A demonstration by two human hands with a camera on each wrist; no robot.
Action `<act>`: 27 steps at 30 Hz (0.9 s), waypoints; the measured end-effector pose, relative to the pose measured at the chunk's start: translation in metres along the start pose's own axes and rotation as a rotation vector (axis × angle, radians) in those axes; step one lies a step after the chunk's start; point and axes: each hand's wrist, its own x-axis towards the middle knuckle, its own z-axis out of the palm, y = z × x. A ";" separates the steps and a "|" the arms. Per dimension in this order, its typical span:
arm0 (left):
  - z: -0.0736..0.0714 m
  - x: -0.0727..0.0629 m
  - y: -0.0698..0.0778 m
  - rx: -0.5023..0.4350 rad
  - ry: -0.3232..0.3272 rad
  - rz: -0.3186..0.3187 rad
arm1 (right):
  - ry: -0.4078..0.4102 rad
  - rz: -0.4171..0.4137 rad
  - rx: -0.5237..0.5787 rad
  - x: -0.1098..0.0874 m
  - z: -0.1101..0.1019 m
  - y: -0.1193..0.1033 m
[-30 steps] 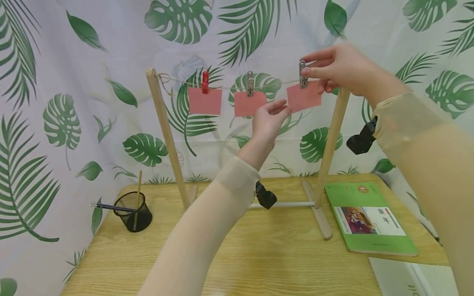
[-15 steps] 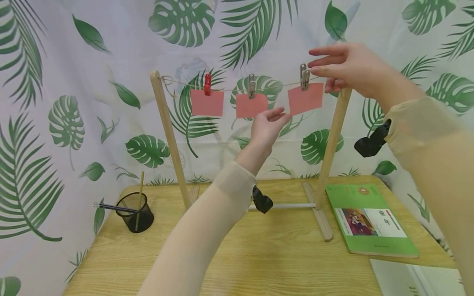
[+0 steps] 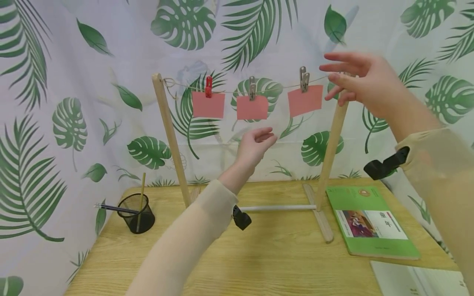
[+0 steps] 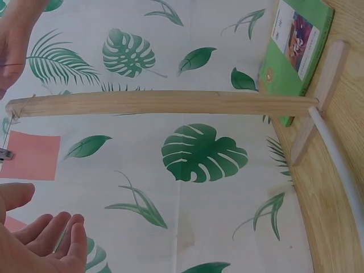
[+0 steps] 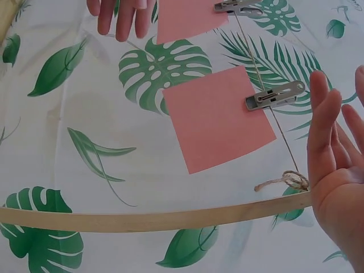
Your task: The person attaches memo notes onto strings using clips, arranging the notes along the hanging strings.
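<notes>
Three pink paper cards hang from a thin string (image 3: 275, 88) strung between two wooden posts. A red clothespin (image 3: 209, 87) holds the left card (image 3: 208, 107); metal clothespins hold the middle card (image 3: 252, 109) and the right card (image 3: 305, 102), which hangs slightly tilted. My right hand (image 3: 364, 82) is in the air to the right of the right card's metal clothespin (image 5: 275, 95), fingers spread and holding nothing. Below the middle and right cards, apart from both, my left hand (image 3: 255, 148) has loosely bent fingers with nothing in them.
The stand's right post (image 3: 333, 152) rises from a wooden foot (image 3: 319, 216); a white rod (image 3: 277, 208) joins the base. At left stands a black mesh cup (image 3: 137, 216) with pencils. A green book (image 3: 374, 242) and an open notebook (image 3: 407, 279) lie at right.
My right hand has let go of the right metal clothespin and moved right. My left hand has left the right card's lower corner and dropped down and left. The card stays hanging.
</notes>
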 end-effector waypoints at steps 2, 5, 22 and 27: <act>-0.007 -0.003 -0.004 0.052 0.000 0.004 | 0.011 -0.018 0.042 -0.006 0.001 0.003; -0.016 -0.010 -0.010 0.106 -0.005 0.009 | 0.021 -0.038 0.072 -0.017 0.002 0.009; -0.057 -0.049 -0.039 0.411 -0.033 0.213 | -0.069 -0.002 0.011 -0.076 0.037 0.073; -0.067 -0.061 -0.047 0.468 -0.035 0.199 | -0.096 -0.011 -0.044 -0.094 0.053 0.092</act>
